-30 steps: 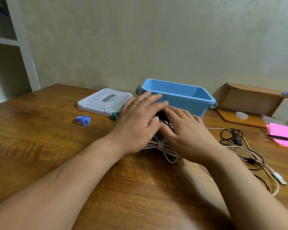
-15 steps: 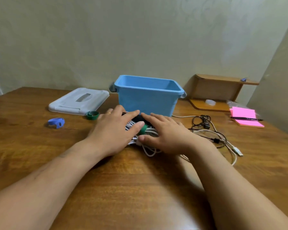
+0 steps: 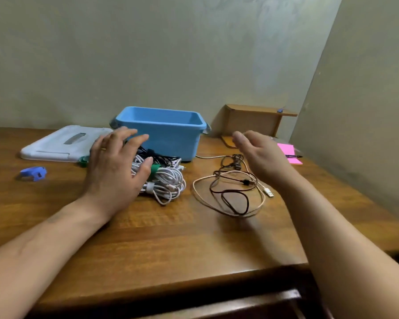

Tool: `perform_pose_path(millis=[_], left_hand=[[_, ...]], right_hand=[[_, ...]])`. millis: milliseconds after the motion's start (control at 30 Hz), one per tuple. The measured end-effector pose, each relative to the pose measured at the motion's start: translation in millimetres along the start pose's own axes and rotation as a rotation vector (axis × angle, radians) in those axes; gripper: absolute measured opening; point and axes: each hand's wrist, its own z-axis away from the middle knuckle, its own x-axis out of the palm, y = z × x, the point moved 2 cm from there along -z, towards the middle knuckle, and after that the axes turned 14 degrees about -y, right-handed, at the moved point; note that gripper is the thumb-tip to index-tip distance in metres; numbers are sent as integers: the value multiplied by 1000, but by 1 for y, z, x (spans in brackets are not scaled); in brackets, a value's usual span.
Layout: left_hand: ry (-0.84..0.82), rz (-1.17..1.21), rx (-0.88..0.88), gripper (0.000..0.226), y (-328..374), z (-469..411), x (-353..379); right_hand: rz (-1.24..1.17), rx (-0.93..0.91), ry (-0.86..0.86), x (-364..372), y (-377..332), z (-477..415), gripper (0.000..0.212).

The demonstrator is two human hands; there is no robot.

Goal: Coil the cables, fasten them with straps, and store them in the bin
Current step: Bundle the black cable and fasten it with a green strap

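Observation:
A bundle of coiled white cables [image 3: 168, 180] lies on the wooden table in front of the blue bin [image 3: 168, 132], bound with a green strap [image 3: 154, 169] and a white strap [image 3: 149, 187]. My left hand [image 3: 115, 166] hovers over the bundle's left side with fingers spread, its thumb near the green strap. To the right, a loose beige cable [image 3: 200, 196] and a tangled black cable [image 3: 235, 194] lie uncoiled. Above them my right hand [image 3: 260, 155] is raised, fingers relaxed, holding nothing. A rolled green strap [image 3: 84, 161] and a blue strap [image 3: 34, 173] sit to the left.
The bin's white lid [image 3: 60, 143] lies flat at the back left. A small wooden shelf [image 3: 256, 123] stands against the wall at the back right, with a pink notepad [image 3: 288, 153] and pen beside it. The table's front edge [image 3: 171, 282] is close to me.
Both hands have lifted off the cable bundle. My right hand swung right and up over the loose cables. The camera pulled back and turned right.

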Motion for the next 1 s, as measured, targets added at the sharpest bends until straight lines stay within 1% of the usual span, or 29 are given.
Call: perform_pose_path(millis=[100,200,300,367,400,533,600,733,767,833,900,967,1000], left_hand=[[78,11,103,42,12,4,-5],[105,32,172,32,26,3,-9],[85,65,225,26,44,0,-10],[64,100,247,23,55,-4,-8],[55,124,247,22,60,-5,-6],[-2,219,195,21,68,-14,5],[-13,261,161,20,67,-21,8],[-40,408,46,14,67,-38,7],[-51,451,14,13,68,-43,7],[-73,536,-37,16,73,-50,11],[-116,638,-75,26,77,-53,17],[-206,743,-107,50,79,-52,20],[-234,759,-118,62,80,-51,20]], right_hand=[[67,146,-38,-8,37,13,30],[206,246,-108,-2,66,15,21],[465,314,-228,8,79,6,28],[611,304,-259,12,81,-4,29],[644,291,-256,13,81,-9,29],[684,234,-287,14,78,-28,23],[566,181,-232,12,75,-34,13],[16,-25,26,2,45,-43,10],[-117,-68,75,0,34,-47,11],[-362,-147,120,-2,9,-58,12],[-542,-219,107,2,-11,-69,8],[-694,-292,46,11,-24,-73,9],[-758,-327,-2,15,-27,-72,12]])
